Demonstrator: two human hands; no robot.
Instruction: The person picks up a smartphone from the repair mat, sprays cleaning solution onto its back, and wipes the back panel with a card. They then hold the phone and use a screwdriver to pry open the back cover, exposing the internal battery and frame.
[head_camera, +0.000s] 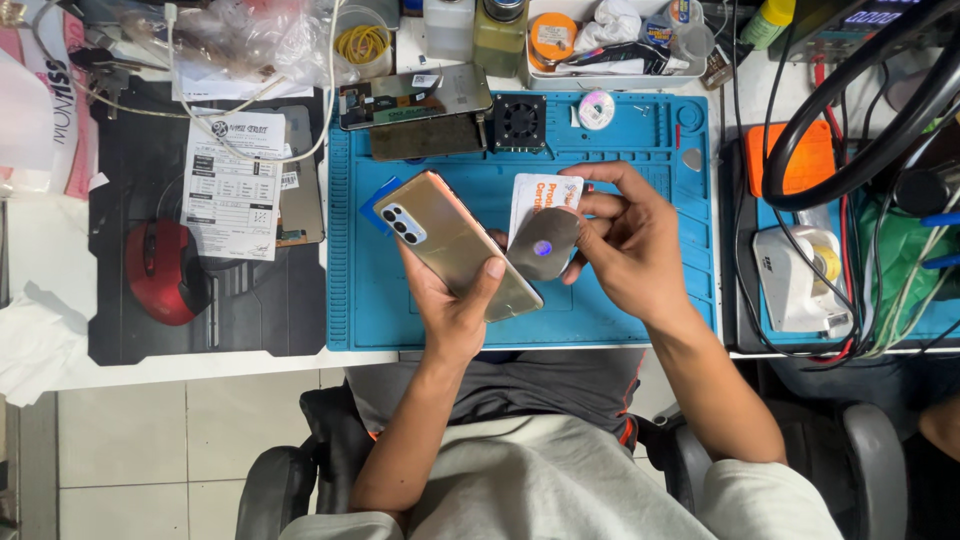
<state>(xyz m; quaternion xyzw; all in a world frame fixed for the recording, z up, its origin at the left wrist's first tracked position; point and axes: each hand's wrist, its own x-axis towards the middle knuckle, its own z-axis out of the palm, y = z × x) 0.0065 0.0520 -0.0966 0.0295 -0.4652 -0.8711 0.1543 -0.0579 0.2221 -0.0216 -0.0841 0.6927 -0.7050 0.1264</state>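
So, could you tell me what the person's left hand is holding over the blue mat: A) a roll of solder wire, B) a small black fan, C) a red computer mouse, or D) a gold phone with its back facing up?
D: the left hand grips a gold phone with its camera cluster facing up, above the blue mat.

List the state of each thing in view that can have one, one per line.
left hand: gripping the gold phone.
gold phone: held tilted, back side up, above the blue mat.
right hand: pinching the thin grey pry tool.
thin grey pry tool: touching the phone's right edge.
white card: held behind the tool.
red mouse: resting untouched on the black pad.
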